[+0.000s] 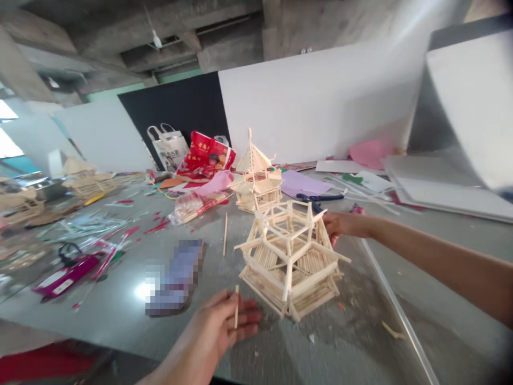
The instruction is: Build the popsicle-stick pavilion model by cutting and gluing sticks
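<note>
A many-sided frame of pale wooden sticks (290, 262) stands on the grey table, with slatted panels inside and an open upper tier. My left hand (228, 318) is low in front of its left side, palm up, pinching a short wooden stick (236, 307) between thumb and fingers. My right hand (336, 225) reaches to the frame's far right side; its fingers are partly hidden behind the sticks, so its grip is unclear. Behind the frame rises a smaller pagoda-like stick model (256, 179) with a pointed roof. A loose stick (225, 234) lies to the left.
A blurred bluish object (176, 280) and a purple box (68, 274) lie on the left, near scattered straws (88, 227). Dark blue pliers (320, 198), lilac paper (306, 183) and a red bag (206, 156) are farther back. White boards (449, 184) lie at right.
</note>
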A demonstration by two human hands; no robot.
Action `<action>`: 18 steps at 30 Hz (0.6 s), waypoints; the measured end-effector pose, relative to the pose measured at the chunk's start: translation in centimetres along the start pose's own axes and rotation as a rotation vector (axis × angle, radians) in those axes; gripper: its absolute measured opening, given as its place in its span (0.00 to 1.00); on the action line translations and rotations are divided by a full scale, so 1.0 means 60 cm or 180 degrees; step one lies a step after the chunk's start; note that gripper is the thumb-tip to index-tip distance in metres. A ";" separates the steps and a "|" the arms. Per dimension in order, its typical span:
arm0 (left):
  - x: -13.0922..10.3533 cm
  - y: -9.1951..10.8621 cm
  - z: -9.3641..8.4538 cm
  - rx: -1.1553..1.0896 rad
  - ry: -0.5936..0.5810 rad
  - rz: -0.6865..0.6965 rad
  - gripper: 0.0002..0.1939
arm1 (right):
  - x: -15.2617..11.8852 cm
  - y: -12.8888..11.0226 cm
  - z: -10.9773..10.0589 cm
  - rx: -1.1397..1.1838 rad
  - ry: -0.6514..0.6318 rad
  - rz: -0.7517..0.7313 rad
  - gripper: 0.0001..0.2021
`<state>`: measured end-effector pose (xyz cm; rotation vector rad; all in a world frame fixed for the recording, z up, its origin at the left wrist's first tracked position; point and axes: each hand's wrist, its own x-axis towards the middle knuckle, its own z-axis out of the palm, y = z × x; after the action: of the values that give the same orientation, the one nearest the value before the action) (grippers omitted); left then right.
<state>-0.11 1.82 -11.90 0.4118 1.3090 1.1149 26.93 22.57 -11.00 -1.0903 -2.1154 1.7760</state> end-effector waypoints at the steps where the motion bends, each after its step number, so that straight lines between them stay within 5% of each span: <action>1: -0.004 0.001 0.004 -0.0031 -0.0157 0.0020 0.05 | 0.001 0.002 0.003 0.0029 -0.0044 -0.0023 0.07; 10: -0.007 0.002 0.026 -0.0163 -0.0712 0.0324 0.04 | -0.015 0.020 0.019 0.0373 -0.0028 0.0119 0.09; 18: 0.028 0.055 0.013 0.0084 -0.0520 0.0388 0.04 | -0.041 0.050 0.066 0.0770 0.0511 0.0166 0.12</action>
<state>-0.98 5.00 -9.98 0.5965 1.1684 1.1413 27.77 18.00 -14.03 -1.1861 -1.7436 1.8405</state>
